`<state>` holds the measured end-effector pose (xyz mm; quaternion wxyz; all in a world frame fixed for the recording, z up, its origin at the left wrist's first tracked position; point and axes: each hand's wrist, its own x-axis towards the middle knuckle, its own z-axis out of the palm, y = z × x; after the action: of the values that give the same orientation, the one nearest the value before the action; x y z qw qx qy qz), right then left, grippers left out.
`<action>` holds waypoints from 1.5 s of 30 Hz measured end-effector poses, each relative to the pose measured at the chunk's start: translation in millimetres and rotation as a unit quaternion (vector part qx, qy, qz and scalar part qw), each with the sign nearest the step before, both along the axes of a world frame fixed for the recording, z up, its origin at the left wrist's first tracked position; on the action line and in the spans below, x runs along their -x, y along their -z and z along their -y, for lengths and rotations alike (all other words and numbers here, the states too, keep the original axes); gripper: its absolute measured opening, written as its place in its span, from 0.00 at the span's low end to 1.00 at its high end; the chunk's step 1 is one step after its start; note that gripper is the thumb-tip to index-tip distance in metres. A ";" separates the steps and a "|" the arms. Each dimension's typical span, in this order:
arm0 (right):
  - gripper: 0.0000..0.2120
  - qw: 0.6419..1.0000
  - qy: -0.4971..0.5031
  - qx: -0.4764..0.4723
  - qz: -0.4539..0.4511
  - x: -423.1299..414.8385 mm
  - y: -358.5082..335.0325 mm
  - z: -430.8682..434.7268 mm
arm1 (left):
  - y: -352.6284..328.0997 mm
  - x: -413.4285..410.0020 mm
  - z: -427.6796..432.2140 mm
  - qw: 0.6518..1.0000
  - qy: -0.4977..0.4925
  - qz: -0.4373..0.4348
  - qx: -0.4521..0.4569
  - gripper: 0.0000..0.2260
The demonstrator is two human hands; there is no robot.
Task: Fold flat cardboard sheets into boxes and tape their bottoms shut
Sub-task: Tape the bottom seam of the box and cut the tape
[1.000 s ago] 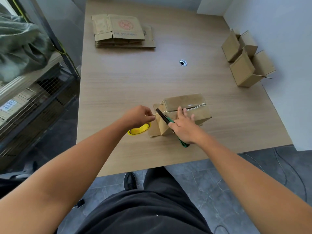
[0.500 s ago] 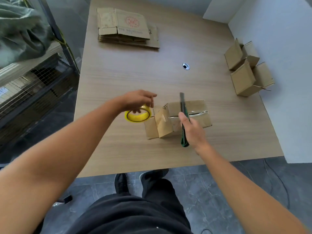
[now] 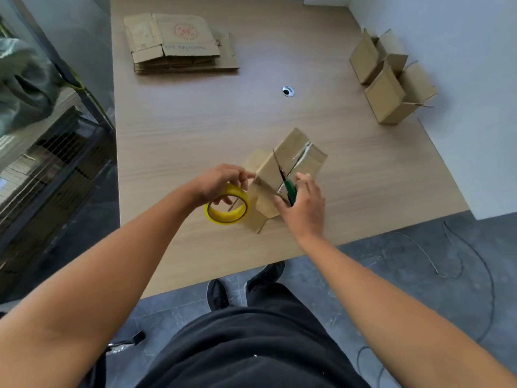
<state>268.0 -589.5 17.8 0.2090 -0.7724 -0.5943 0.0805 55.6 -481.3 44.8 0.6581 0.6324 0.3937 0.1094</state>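
A small folded cardboard box (image 3: 291, 161) lies upside down near the table's front edge, with clear tape along its bottom seam. My left hand (image 3: 218, 182) holds a yellow tape roll (image 3: 227, 209) just left of the box, fingers curled round its rim. My right hand (image 3: 303, 207) grips a green-handled utility knife (image 3: 288, 187), its blade lying over the box's near side. A stack of flat cardboard sheets (image 3: 179, 43) lies at the table's far left.
Two assembled boxes (image 3: 389, 85) stand against the white wall at the far right. A cable hole (image 3: 288, 91) sits in the middle of the wooden table (image 3: 181, 130). A wire rack is on the left, and loose cables lie on the grey floor at right.
The box has turned so its seam runs diagonally. My left hand with the tape roll came down beside the box. My right hand moved the knife blade onto the box's near side.
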 end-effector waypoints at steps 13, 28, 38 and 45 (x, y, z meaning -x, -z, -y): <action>0.21 0.966 -0.226 0.104 -0.067 -12.8 -25.0 -41.8 | -0.8 30.4 52.7 0.993 -0.110 -0.048 0.017 0.15; 0.09 0.805 -0.118 0.070 -0.578 -13.8 -91.2 -27.9 | -99.7 -15.6 50.4 0.972 -0.174 -0.020 -0.154 0.15; 0.12 0.873 -0.170 0.032 -0.455 -82.5 -95.5 -5.9 | -118.7 -113.4 77.0 0.957 -0.119 -0.130 -0.231 0.15; 0.14 0.889 -0.206 0.054 -0.406 -106.1 -107.1 -4.9 | -118.0 -139.0 100.6 0.930 -0.146 -0.227 -0.248 0.12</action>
<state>374.1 -584.6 124.9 0.3685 -0.5425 -0.5986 0.4600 194.5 -581.9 162.7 0.3500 0.7193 0.5804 0.1521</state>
